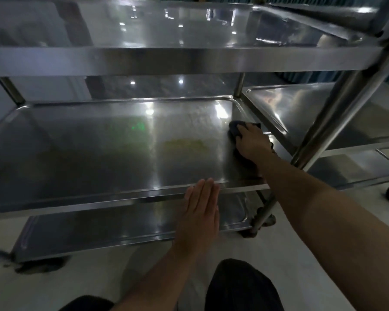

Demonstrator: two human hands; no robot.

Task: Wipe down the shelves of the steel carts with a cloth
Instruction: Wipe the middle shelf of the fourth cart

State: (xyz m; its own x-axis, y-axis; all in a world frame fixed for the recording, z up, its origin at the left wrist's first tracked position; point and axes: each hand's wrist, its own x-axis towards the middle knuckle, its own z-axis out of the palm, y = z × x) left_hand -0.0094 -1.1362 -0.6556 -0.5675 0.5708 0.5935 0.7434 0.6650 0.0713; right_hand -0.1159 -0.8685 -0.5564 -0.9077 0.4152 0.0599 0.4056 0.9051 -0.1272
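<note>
Nearest the camera, dark-trousered knees (243,286) show at the bottom edge above a pale floor (94,274). From there both bare forearms reach forward to a steel cart (184,61) with three shelves.

The left hand (201,207) lies flat, fingers straight and pressed together, its fingertips at the front rim of the middle shelf (99,153); it holds nothing. Beneath it sits the bottom shelf (99,230), with a caster (263,221) at the foot of the cart's front right post.

Farther in, the right hand (253,143) presses down on a dark cloth (236,129), fingers spread over it. The cloth lies on the middle shelf, close to its right rim and towards the back right corner, bunched out ahead of and behind the hand. The shelf surface around it shows bright reflected lights and a faint yellowish smear near the centre.

Just right of that rim stands a second cart (301,113), its shelf almost touching the first.

Above and farthest, the top shelf (144,25) spans the frame, glossy with reflections.
</note>
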